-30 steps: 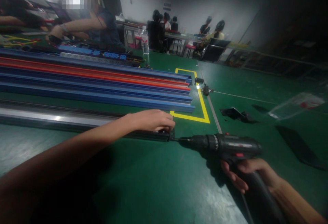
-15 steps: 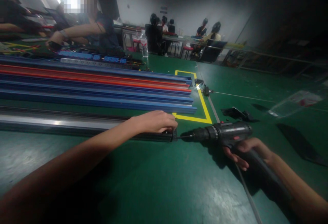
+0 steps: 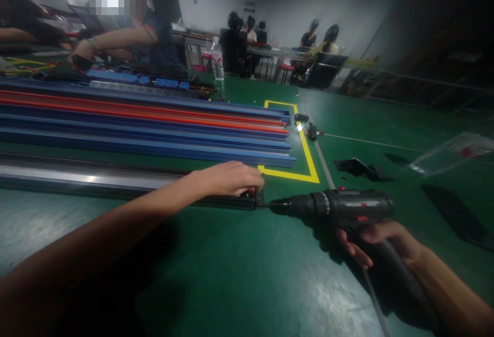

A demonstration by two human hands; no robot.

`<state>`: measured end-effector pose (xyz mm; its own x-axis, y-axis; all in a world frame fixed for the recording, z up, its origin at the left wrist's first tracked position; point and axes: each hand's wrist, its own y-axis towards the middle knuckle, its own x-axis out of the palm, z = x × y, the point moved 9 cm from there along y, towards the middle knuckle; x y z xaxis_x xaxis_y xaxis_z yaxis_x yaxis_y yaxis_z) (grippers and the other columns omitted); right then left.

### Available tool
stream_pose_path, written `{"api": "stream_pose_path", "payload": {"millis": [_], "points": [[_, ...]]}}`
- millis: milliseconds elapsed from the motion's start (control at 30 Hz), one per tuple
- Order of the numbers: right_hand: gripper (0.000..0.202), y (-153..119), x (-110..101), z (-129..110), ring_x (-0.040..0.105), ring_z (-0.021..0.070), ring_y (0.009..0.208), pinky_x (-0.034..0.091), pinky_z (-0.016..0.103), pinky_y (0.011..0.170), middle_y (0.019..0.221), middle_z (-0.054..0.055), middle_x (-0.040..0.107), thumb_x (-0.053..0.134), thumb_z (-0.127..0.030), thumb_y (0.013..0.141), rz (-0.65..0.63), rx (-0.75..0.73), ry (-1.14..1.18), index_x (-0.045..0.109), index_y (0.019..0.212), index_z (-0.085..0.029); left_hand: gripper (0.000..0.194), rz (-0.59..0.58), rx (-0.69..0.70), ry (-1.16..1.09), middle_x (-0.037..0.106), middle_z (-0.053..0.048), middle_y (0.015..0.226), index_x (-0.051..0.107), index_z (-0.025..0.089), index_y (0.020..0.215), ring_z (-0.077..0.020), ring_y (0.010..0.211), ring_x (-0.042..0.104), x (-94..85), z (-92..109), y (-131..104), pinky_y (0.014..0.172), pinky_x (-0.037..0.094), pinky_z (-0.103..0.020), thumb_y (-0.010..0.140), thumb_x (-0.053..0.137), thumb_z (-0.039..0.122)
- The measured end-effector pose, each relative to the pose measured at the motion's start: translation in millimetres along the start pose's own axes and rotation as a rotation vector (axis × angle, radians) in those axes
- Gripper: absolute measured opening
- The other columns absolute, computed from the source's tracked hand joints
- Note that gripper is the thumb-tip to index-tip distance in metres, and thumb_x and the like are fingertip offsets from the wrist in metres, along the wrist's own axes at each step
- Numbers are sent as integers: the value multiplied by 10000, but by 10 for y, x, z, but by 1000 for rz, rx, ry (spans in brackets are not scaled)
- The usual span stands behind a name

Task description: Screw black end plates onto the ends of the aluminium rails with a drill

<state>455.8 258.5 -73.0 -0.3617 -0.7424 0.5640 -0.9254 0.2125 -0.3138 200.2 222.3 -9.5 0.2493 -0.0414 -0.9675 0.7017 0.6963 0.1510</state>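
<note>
A long black-and-silver metal rail (image 3: pixel 88 173) lies across the green table. At its right end my left hand (image 3: pixel 233 178) is closed, fingers curled down over a small black end piece (image 3: pixel 260 199); the fingertips are partly hidden. My right hand (image 3: pixel 391 236) grips the handle of a black cordless drill (image 3: pixel 357 207), which lies level and points left. Its long thin bit (image 3: pixel 276 204) reaches the outer face of the end piece, lined up with the rail. Whether the bit is turning I cannot tell.
Beyond the rail lie several blue channels (image 3: pixel 231 154) and orange-red strips (image 3: pixel 216 118). Yellow tape (image 3: pixel 309 157) marks their right end. Black scraps (image 3: pixel 357 166), a tipped clear bottle (image 3: pixel 451 154) and an upright bottle (image 3: pixel 217 59) are on the table. A co-worker's arm (image 3: pixel 119 38) is far left.
The drill and my right hand have shifted slightly right and down in view. My left hand and the rail end appear a little left and higher. Both grips are unchanged.
</note>
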Motion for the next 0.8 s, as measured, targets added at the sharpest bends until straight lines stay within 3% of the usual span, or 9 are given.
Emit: {"api": "stream_pose_path", "payload": {"millis": [467, 800], "points": [[339, 14, 14, 13, 738, 161, 661, 579, 202, 620, 896, 152, 770, 648, -210, 808, -2, -11, -4, 729, 1082, -28, 152, -19, -23, -54, 661, -23, 914, 621, 204, 930, -151, 814, 623, 27, -32, -6, 692, 431, -257, 942, 506, 106], [322, -24, -64, 86, 624, 100, 492, 540, 194, 500, 840, 136, 741, 660, -235, 793, 56, 14, -21, 742, 1044, -51, 167, 18, -24, -53, 670, -24, 894, 640, 205, 916, -146, 788, 628, 7, -35, -9, 666, 433, -256, 899, 527, 83]]}}
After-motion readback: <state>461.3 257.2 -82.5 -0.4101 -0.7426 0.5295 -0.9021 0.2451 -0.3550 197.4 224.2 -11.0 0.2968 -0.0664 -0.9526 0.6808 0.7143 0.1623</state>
